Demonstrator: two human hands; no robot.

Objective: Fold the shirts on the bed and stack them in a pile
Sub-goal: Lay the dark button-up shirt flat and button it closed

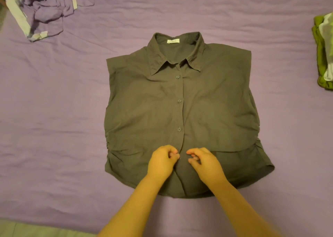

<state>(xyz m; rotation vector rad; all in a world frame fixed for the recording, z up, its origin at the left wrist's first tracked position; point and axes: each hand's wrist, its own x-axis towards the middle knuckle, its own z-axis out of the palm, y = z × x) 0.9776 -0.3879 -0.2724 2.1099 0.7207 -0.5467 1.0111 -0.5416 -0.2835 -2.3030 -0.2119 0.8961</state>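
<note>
On purple bed (72, 110), flat grey sleeveless shirt (207, 107)

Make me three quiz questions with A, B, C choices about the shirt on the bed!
1. Where is the crumpled purple shirt?
A. far left corner
B. under the hands
C. on the dark shirt

2. How many buttons show on the dark shirt above the hands?
A. one
B. three
C. six

3. How is the dark shirt lying?
A. rolled up
B. spread flat, collar away
C. folded in half

Answers:
A, it lies bunched at top left.
B, three sit along the placket.
B, it lies flat while the left hand and right hand work at its lower front.
</note>
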